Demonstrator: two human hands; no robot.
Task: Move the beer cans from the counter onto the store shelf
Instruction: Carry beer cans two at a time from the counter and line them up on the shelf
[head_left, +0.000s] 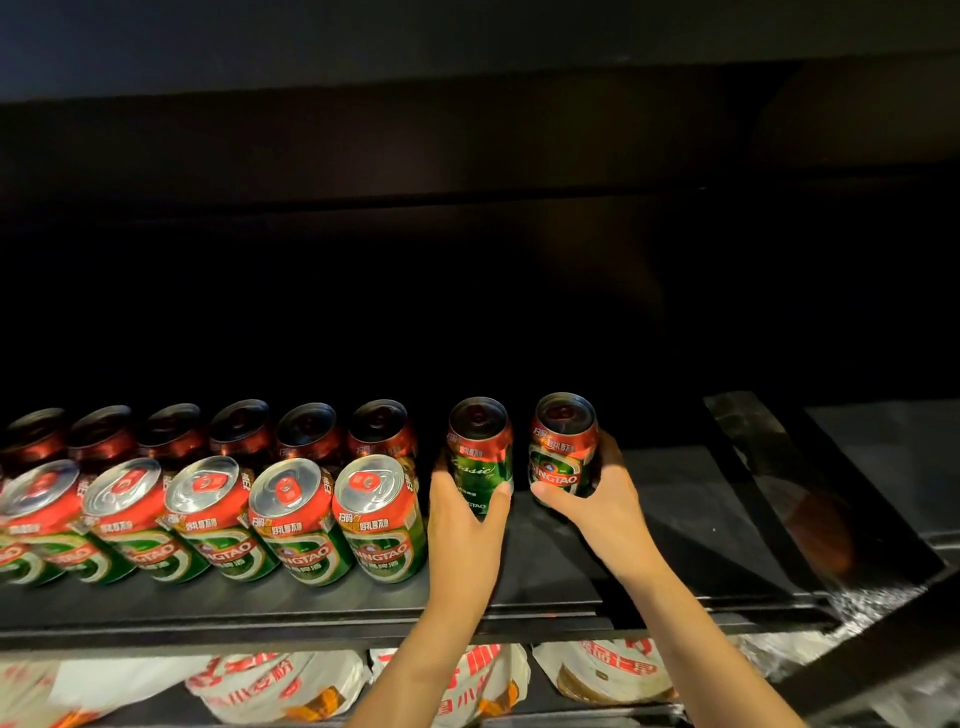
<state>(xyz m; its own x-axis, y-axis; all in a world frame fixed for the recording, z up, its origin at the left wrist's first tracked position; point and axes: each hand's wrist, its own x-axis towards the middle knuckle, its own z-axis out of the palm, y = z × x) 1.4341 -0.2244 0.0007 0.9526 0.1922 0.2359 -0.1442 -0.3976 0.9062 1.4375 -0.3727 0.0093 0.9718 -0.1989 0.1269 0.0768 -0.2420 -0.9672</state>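
Fingers (498, 493) around 2 cans (480, 452)

The back-row cans (241, 431) are half hidden in shadow; the leftmost front can (21, 525) is cropped.

- Below the dark board in front of you, you can see a lower level stocked with white packets (291, 686) printed in red and orange; they lie in a row, side by side.
- One packet (608, 670) on the right of that row shows a brown round patch under its red lettering.
- At the far right you look at crinkled clear plastic wrap (878, 618), catching the light along a dark slanted frame bar (779, 499).
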